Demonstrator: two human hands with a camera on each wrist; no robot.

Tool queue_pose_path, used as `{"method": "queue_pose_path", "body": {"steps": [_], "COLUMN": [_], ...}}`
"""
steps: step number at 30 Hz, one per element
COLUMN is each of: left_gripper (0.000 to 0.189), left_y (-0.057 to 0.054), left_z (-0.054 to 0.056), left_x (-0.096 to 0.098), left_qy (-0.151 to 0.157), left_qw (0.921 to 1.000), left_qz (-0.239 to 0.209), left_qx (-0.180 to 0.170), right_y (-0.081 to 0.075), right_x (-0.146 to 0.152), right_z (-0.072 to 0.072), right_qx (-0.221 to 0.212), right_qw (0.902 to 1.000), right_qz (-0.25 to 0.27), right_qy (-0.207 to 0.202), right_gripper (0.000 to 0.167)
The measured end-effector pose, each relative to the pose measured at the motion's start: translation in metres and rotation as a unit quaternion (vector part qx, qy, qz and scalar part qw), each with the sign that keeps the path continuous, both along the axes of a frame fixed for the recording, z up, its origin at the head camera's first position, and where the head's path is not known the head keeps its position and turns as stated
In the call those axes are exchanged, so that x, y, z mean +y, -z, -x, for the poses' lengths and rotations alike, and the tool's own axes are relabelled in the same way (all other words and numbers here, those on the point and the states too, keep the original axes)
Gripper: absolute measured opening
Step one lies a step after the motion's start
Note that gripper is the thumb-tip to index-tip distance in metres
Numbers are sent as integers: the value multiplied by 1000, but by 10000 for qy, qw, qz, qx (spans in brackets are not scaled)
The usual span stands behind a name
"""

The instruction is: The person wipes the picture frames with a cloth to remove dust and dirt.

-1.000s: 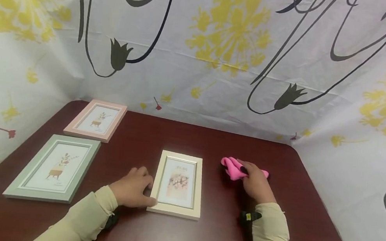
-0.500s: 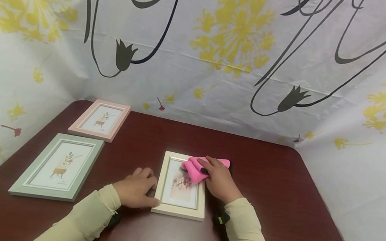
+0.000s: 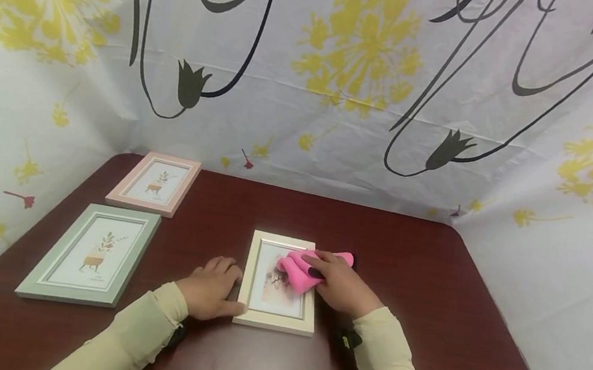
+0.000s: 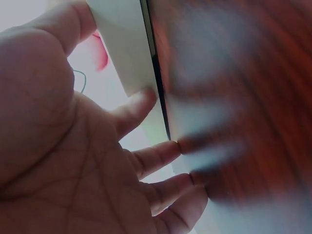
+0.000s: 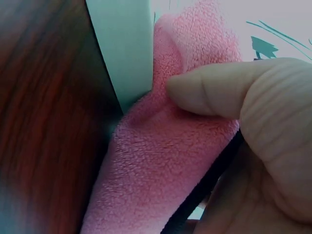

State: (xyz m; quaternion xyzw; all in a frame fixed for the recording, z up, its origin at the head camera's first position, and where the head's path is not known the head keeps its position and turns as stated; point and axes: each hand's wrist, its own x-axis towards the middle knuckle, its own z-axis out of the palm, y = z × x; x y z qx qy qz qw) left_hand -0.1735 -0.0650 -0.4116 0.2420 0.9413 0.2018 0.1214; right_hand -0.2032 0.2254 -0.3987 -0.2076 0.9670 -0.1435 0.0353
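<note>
A cream picture frame [image 3: 273,322] lies face up in the middle of the table, a floral print under its pane. My left hand [image 3: 209,290] steadies it from the left, thumb at the lower left corner and the other fingers along the side. The left wrist view shows those fingers [image 4: 158,158] loosely extended against the frame's edge. My right hand [image 3: 342,286] grips a pink cloth [image 3: 298,269] with a dark edge, pressed over the upper right part of the pane. In the right wrist view the thumb [image 5: 202,90] holds the plush cloth down beside the frame's edge.
To the left lie a green picture frame [image 3: 29,288] and, behind it, a pink picture frame [image 3: 117,197], both face up. The dark red table [image 3: 403,250] ends at a patterned white sheet [image 3: 260,115] hung around its back and sides.
My right hand brought the pink cloth leftward from the table onto the cream frame, then slid it slightly toward me. My left hand has stayed at the frame's left side.
</note>
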Motion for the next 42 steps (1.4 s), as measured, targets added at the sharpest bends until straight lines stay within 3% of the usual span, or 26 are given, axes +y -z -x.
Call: {"method": "queue_pose_path", "body": {"steps": [4, 7, 17, 29, 37, 42], "left_gripper": [83, 89, 87, 89, 75, 75], "left_y": [1, 0, 3, -2, -1, 1], "left_z": [3, 2, 3, 1, 3, 3], "left_x": [2, 1, -1, -1, -1, -1], "left_qy": [-21, 9, 51, -20, -65, -63], "left_qw": [10000, 10000, 10000, 10000, 9999, 10000], "left_qz": [14, 12, -28, -72, 75, 16], "left_qx": [-40, -78, -4, 4, 83, 49], "right_y": [-1, 1, 3, 4, 4, 4], "right_x": [2, 2, 0, 0, -2, -1], "right_z": [-2, -3, 0, 0, 2, -5], "right_qx": [80, 125, 248, 253, 260, 361], "right_qw": [10000, 9999, 9994, 9991, 9993, 9988], "right_qz": [-1, 21, 109, 171, 188, 140], "right_qy": [-21, -81, -208, -286, -192, -283], "right_gripper": [51, 50, 48, 48, 49, 51]}}
